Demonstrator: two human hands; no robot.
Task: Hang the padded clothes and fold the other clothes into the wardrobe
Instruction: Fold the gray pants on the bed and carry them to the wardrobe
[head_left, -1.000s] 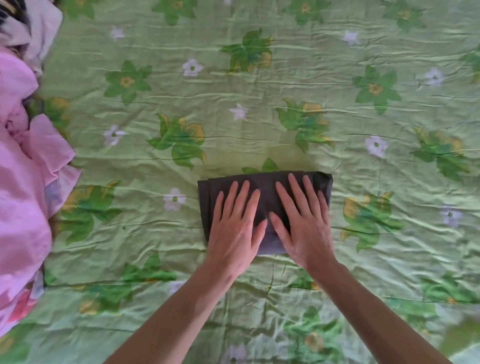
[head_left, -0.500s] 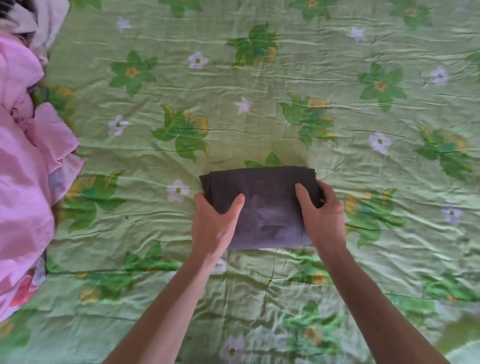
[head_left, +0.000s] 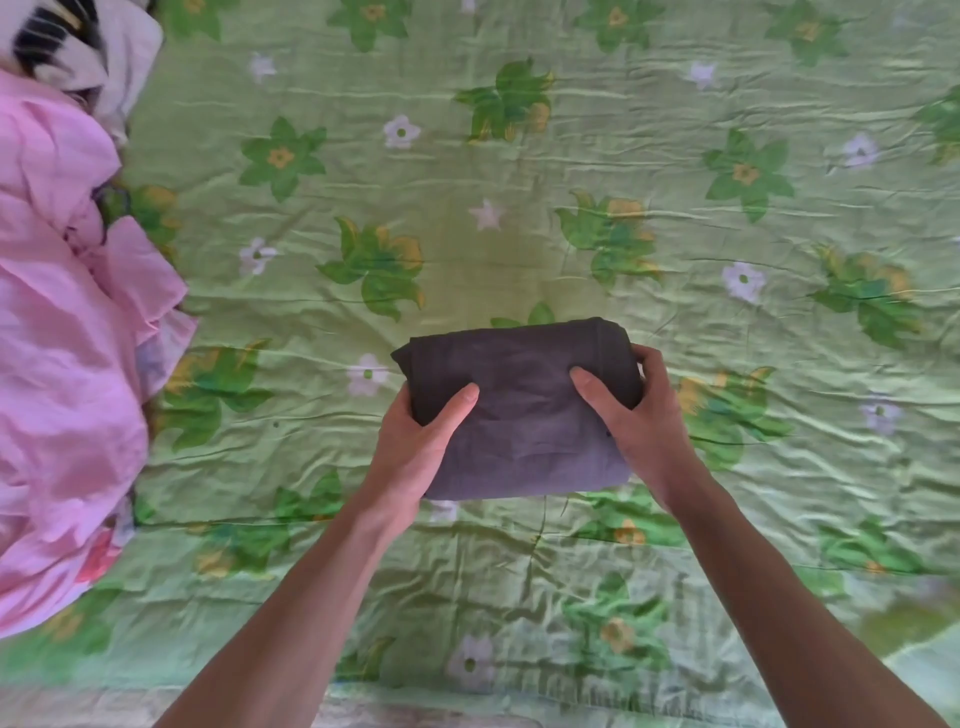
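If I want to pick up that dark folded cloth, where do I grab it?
Take the dark folded cloth by its two short ends, one from each side, thumbs on top and fingers underneath. It is a thick, flat bundle, so holding both ends keeps the folds together. The left hand and right hand grip it that way.

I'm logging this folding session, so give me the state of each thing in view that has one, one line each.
dark garment: folded into a compact rectangle, gripped at both ends.
left hand: grips the garment's left end, thumb on top.
right hand: grips the right end, thumb on top.
pink clothes: unfolded, crumpled in a heap at the left.
green floral bedsheet: spread out, wrinkled.
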